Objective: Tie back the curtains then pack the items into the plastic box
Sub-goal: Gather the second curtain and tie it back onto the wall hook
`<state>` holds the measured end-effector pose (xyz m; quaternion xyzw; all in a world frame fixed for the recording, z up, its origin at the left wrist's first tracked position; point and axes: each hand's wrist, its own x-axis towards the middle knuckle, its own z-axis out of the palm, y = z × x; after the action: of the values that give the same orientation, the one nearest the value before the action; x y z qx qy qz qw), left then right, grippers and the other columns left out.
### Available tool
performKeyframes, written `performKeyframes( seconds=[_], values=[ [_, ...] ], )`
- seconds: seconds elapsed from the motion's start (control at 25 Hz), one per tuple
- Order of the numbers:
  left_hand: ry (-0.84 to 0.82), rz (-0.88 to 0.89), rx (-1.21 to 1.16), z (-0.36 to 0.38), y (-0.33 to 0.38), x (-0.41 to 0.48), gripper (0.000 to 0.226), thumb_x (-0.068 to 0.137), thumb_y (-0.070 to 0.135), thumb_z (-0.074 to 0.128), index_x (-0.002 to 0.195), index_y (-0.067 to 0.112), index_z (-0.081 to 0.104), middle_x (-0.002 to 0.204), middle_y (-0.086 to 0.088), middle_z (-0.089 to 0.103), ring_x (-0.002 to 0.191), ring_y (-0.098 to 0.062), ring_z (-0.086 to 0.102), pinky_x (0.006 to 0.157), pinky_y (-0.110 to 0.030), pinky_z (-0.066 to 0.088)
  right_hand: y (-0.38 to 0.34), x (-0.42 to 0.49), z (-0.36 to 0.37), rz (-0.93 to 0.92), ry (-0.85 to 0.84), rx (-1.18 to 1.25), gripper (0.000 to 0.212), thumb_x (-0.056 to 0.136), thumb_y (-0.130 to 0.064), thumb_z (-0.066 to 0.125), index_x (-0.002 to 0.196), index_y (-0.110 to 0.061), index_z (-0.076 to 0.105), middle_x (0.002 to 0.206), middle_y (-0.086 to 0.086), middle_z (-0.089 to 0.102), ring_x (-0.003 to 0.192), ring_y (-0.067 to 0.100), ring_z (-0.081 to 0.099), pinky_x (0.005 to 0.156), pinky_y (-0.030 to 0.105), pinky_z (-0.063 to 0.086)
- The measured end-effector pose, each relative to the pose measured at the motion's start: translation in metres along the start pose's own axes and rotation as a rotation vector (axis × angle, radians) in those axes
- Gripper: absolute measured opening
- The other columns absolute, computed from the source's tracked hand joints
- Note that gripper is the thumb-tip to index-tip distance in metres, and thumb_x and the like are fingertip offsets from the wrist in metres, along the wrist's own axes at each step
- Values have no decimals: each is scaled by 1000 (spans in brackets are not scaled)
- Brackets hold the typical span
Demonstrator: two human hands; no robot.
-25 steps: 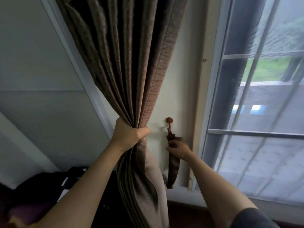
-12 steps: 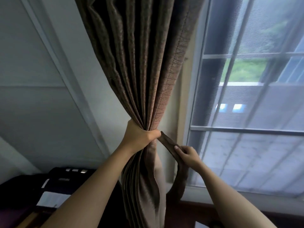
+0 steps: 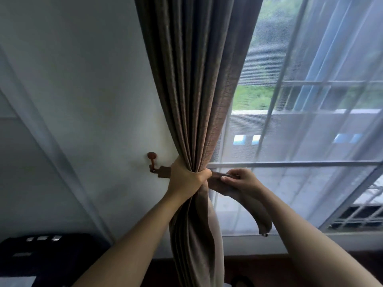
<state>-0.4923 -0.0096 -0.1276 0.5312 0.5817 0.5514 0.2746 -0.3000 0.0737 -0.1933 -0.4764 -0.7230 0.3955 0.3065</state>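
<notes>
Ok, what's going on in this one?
A person is tying back a curtain beside a window. The left hand grips the brown curtain, bunched into a tight bundle. The right hand pinches the fabric tieback on the window side of the bundle. One end of the tieback seems attached at the wall hook. The other end hangs loose, so the tie is not yet closed.

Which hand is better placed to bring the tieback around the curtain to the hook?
Probably the right hand: it holds the tieback beside the curtain. The left hand is busy gripping the gathered curtain, near the hook.
</notes>
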Motion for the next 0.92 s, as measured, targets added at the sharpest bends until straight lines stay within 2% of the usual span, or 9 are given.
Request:
performKeyframes(
  seconds=[0.08, 0.16, 0.28, 0.44, 0.52, 0.6, 0.72, 0.8, 0.92],
  values=[
    [35, -21, -4, 10, -1, 10, 27, 57, 19, 72, 80, 8, 66, 74, 2, 67, 72, -13, 66, 65, -23, 54, -8, -4, -10, -24, -39, -6, 27, 86, -9, 68, 60, -13, 60, 46, -15, 52, 47, -7, 46, 52, 9, 35],
    [65, -29, 3, 18, -4, 22, 36, 56, 22, 71, 88, 7, 66, 77, 3, 67, 75, -14, 67, 66, -22, 53, -12, 0, -11, -61, -38, -54, 32, 84, -9, 69, 59, -24, 58, 44, -19, 53, 47, -8, 47, 52, 8, 35],
    [107, -31, 23, 32, -3, 36, 38, 60, 14, 74, 96, 4, 64, 80, 2, 65, 78, -17, 65, 63, -14, 46, -11, 9, -14, -117, 34, -122, 32, 80, -16, 75, 59, -35, 58, 52, -16, 54, 54, -5, 49, 59, 19, 39],
    [204, -28, 22, 37, 0, 40, 42, 62, 12, 73, 102, 8, 60, 77, 9, 62, 76, -13, 62, 57, 2, 38, -10, 17, -18, -148, 83, -146, 35, 80, -20, 75, 55, -37, 57, 54, -14, 53, 58, 2, 48, 61, 27, 40],
    [262, -40, 25, 34, -1, 37, 45, 63, 11, 73, 105, 11, 58, 77, 11, 61, 76, -13, 61, 61, -2, 40, -13, 18, -19, -163, 85, -140, 31, 81, -21, 74, 59, -37, 59, 55, -16, 56, 59, 2, 51, 62, 28, 43],
    [306, -44, 39, 34, -2, 35, 48, 64, 13, 73, 109, 11, 56, 82, 4, 65, 80, -19, 64, 70, -15, 46, -16, 17, -18, -172, 88, -164, 30, 81, -22, 73, 60, -36, 59, 55, -15, 55, 58, 2, 51, 60, 27, 43],
    [337, -73, 90, 36, 2, 44, 52, 65, 18, 72, 112, 13, 52, 90, -8, 70, 88, -29, 67, 77, -30, 53, -23, 12, -16, -180, 97, -186, 36, 82, -20, 73, 55, -36, 55, 47, -19, 51, 51, -3, 48, 55, 17, 36],
    [318, -91, 90, 39, 3, 49, 52, 65, 18, 72, 112, 13, 52, 92, -10, 70, 87, -30, 66, 76, -30, 52, -33, 4, -12, -182, 96, -193, 40, 82, -17, 72, 54, -37, 52, 44, -20, 51, 47, -5, 47, 51, 11, 31],
    [291, -125, 52, 43, 2, 51, 51, 62, 23, 70, 108, 18, 50, 83, -9, 71, 73, -26, 66, 72, -30, 54, -41, -10, 7, -166, 146, -205, 34, 83, -22, 71, 57, -38, 56, 45, -21, 52, 47, -3, 48, 50, 12, 32]
  ],
)
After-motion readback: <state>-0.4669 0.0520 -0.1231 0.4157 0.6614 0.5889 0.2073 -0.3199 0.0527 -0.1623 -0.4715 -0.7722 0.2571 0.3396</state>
